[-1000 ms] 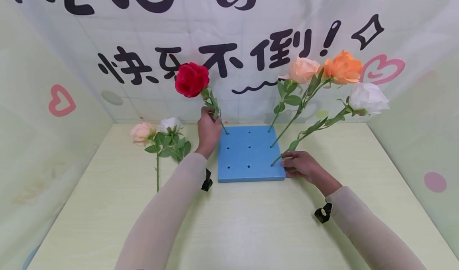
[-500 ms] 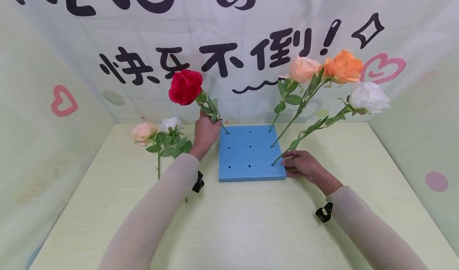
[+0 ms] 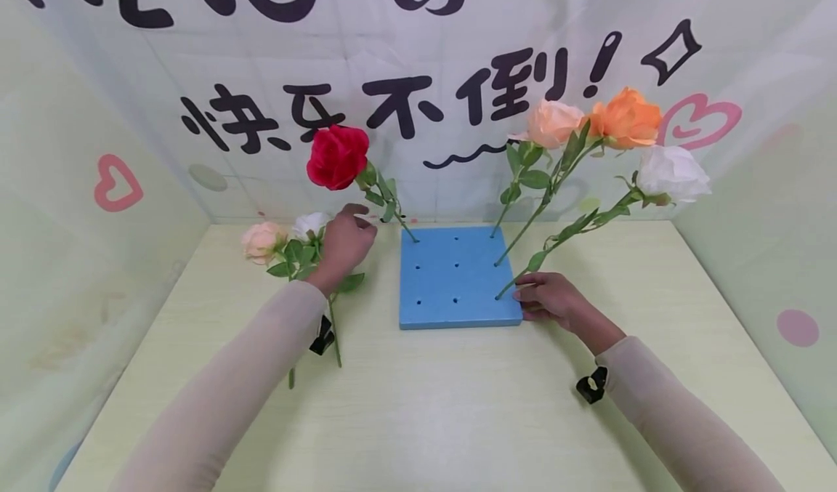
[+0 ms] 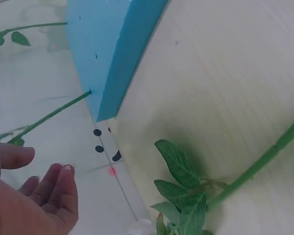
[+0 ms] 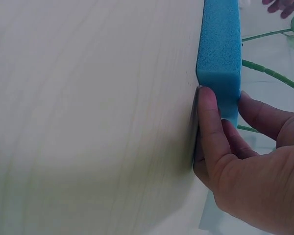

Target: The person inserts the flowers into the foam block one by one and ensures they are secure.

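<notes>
A red rose (image 3: 337, 158) stands tilted left, its stem in the back left hole of the blue foam board (image 3: 437, 285). Left of that stem is my left hand (image 3: 346, 242), apart from the rose, its fingers loosely bent around nothing in the left wrist view. My right hand (image 3: 551, 303) grips the board's right edge near the front corner; the right wrist view has the thumb on the top face and fingers along the side of the foam (image 5: 219, 54). A peach rose (image 3: 552, 123), an orange rose (image 3: 626, 118) and a white rose (image 3: 672, 175) lean from the right-hand holes.
On the table (image 3: 431, 405), left of the board, lie another peach rose (image 3: 263, 242) and another white rose (image 3: 310, 224), partly behind my left hand and sleeve. A printed cloth (image 3: 431, 187) hangs close behind the board.
My left hand has let go of the red rose's stem and moved left toward the lying flowers. The rose stays in its hole, leaning slightly further left. The right hand holds its place.
</notes>
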Motion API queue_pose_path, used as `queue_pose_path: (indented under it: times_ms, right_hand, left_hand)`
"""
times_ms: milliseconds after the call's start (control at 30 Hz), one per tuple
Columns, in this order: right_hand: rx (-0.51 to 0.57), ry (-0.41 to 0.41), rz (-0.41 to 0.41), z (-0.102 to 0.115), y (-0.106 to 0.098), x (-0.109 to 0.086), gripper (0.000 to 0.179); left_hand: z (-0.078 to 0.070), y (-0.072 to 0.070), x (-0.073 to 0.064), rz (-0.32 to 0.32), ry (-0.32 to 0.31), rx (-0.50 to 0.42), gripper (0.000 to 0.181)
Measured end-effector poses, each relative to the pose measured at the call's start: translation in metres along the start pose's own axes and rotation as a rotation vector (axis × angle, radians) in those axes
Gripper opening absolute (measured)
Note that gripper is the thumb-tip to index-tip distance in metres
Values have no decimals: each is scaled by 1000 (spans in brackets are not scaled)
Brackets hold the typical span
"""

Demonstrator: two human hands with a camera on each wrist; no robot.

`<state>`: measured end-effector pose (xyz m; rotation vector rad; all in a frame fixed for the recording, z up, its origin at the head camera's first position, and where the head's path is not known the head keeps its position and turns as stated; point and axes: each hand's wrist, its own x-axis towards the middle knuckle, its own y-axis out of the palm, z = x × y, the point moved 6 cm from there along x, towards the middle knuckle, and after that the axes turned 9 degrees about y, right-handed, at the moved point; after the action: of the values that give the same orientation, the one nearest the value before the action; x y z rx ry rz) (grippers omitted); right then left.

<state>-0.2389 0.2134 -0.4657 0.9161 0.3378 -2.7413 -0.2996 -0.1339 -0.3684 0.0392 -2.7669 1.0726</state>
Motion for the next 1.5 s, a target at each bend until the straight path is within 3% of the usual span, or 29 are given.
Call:
queue_pose_path:
  times_ms: [200, 400, 500, 633, 967, 1133, 1400, 1500]
  right_hand:
    - [-12, -2, 1, 1, 1, -1, 46]
    - [-13, 2, -3, 1, 1, -1, 46]
    - [-14, 1, -5, 1, 1, 0, 46]
    - [-10, -3, -2, 0, 1, 0, 46]
    - [-15, 6, -9, -1, 0, 1, 44]
    - [-21, 9, -10, -2, -1, 1, 44]
    - [-12, -4, 1, 0, 1, 1, 46]
    - [-14, -2, 4, 0, 1, 0, 46]
  left_hand:
    - [16, -20, -6, 43, -112, -74, 44]
    - [29, -30, -24, 168, -363, -431, 51]
    - [39, -37, -33, 222, -463, -524, 55]
    - [48, -46, -44, 279, -522, -539, 63]
    - [68, -55, -61, 335, -651, -506, 67]
    - [79, -52, -68, 307, -693, -495, 60]
    - [93, -42, -74, 291, -699, -468, 58]
    - [96, -40, -74, 275, -706, -456, 44]
